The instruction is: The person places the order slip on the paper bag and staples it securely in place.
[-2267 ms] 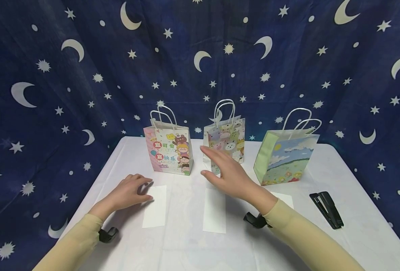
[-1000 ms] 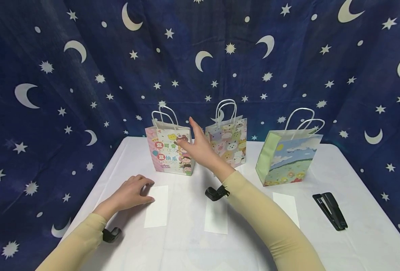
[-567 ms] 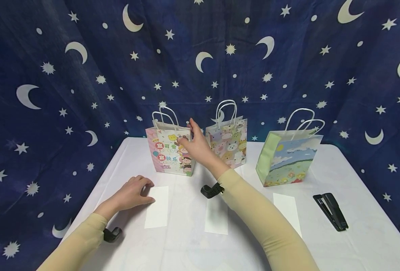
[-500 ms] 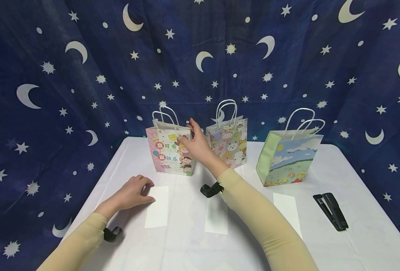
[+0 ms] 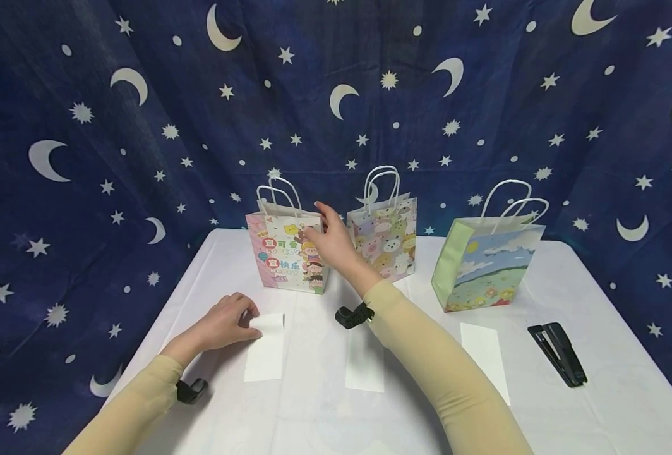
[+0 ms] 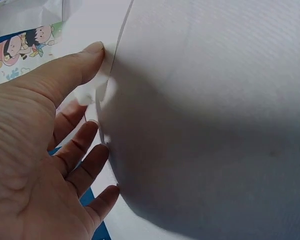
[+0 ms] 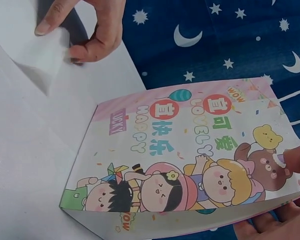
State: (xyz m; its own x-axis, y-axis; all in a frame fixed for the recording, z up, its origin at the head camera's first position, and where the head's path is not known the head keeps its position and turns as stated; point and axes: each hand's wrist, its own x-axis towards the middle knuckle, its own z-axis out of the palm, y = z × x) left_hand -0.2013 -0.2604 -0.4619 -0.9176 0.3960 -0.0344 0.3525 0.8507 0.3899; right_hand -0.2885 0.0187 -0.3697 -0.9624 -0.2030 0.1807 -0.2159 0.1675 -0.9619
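My right hand (image 5: pixel 336 243) grips the right edge of a pink and white paper gift bag (image 5: pixel 282 253), standing upright at the back left. In the right wrist view its thumb (image 7: pixel 298 159) lies on the printed front of the bag, with other fingers behind the side. My left hand (image 5: pixel 222 323) pinches the upper left corner of a blank white paper slip (image 5: pixel 264 357) lying in front of that bag. This corner bends up off the table in the right wrist view. Thumb and fingertips meet at the slip's edge in the left wrist view.
An animal-print gift bag (image 5: pixel 390 243) stands at the back middle and a meadow-print one (image 5: pixel 486 268) at the right. Two more white slips, a middle slip (image 5: pixel 364 370) and a right slip (image 5: pixel 484 354), lie before them. A black stapler (image 5: pixel 560 354) is far right.
My right hand has moved left from in front of the animal-print bag to the pink and white bag and taken hold of its edge. My left fingers have lifted the slip's corner.
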